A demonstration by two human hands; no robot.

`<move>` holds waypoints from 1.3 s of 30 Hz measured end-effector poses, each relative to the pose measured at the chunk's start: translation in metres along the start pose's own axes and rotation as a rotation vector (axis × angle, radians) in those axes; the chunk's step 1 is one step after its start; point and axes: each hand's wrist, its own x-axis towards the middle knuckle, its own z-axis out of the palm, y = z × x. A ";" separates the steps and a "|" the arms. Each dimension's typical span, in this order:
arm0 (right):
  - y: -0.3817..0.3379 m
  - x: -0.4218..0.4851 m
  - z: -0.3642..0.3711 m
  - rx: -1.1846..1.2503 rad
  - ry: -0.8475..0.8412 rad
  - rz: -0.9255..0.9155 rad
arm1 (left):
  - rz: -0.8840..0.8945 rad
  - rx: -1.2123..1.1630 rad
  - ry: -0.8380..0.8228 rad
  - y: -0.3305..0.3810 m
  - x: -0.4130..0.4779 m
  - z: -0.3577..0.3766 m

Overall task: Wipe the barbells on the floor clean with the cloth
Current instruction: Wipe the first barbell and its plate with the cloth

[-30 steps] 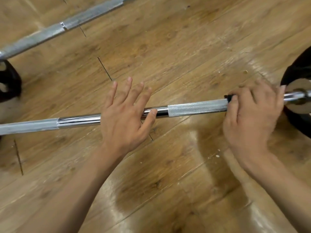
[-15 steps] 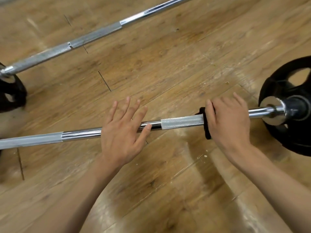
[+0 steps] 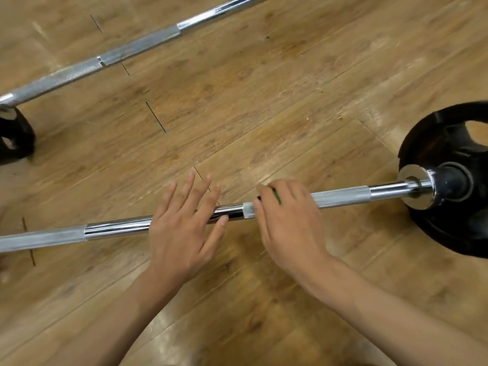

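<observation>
1. The right hand (image 3: 287,220) is clenched round the near barbell (image 3: 343,198) with the cloth (image 3: 276,195) trapped under its fingers. Only a dark sliver of cloth shows between them, so the grip likely presses fabric all round the shaft for wiping
2. The left hand (image 3: 182,233) lies released, fingers straight and spread, flat on the smooth chrome stretch just past the right hand, on the side away from the weight plate (image 3: 433,133). I judge that it steadies the bar so it cannot roll under the rubbing
3. The near barbell lies on the wooden floor (image 3: 264,101) with one end seated in the weight plate, and a knurled stretch lies bare between that plate and the right hand
4. A second barbell (image 3: 137,46) lies well apart from the weight plate, farther from the person, with no hand on it
5. Against half a second ago, the right hand has slid along the shaft away from the weight plate and now sits just beside the left hand. The knurling that lay between the hands is now on the plate side, the cloth that stuck out as a black band is nearly hidden, and the left hand keeps its place
</observation>
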 end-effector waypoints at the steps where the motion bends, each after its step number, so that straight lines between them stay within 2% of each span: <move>1: -0.001 -0.003 0.000 -0.017 -0.020 -0.080 | 0.003 0.009 -0.006 0.003 -0.005 -0.001; 3: 0.015 -0.016 -0.006 -0.070 -0.036 -0.221 | 0.011 0.028 -0.014 0.007 -0.016 -0.004; 4: 0.030 -0.024 -0.013 -0.094 -0.024 -0.232 | 0.017 0.028 -0.019 0.009 -0.022 -0.005; 6: 0.066 -0.042 -0.033 -0.124 0.002 -0.102 | 0.024 0.014 -0.026 0.014 -0.033 -0.009; 8: 0.092 -0.050 -0.054 -0.127 -0.025 0.142 | 0.018 0.016 -0.023 0.021 -0.044 -0.012; 10: 0.087 -0.051 -0.060 -0.124 -0.043 0.266 | 0.013 0.029 -0.015 0.029 -0.054 -0.015; 12: 0.053 -0.048 -0.051 -0.096 -0.075 0.194 | 0.028 0.037 -0.036 0.034 -0.064 -0.018; 15: -0.010 -0.055 -0.030 -0.021 -0.114 -0.016 | 0.059 0.046 -0.081 0.037 -0.081 -0.024; 18: -0.017 -0.074 -0.030 0.002 -0.100 -0.123 | 0.103 0.060 -0.105 0.041 -0.095 -0.028; 21: 0.034 -0.096 -0.056 -0.011 -0.071 -0.042 | 0.132 0.048 -0.103 0.041 -0.109 -0.034; 24: 0.087 -0.115 -0.089 -0.105 -0.097 0.142 | 0.176 0.057 -0.078 0.044 -0.123 -0.034; 27: 0.075 -0.122 -0.095 -0.135 -0.119 0.238 | 0.173 0.066 -0.084 0.053 -0.137 -0.033; 31: -0.014 -0.118 -0.053 -0.025 -0.169 0.027 | 0.183 0.063 -0.090 0.057 -0.147 -0.035; 33: -0.030 -0.118 -0.046 0.036 -0.200 -0.079 | 0.208 0.064 -0.113 0.058 -0.148 -0.037; 36: 0.007 -0.130 -0.065 0.020 -0.225 -0.141 | 0.234 0.056 -0.152 0.057 -0.150 -0.040; 39: 0.059 -0.141 -0.093 -0.094 -0.225 -0.020 | 0.232 0.035 -0.168 0.053 -0.151 -0.041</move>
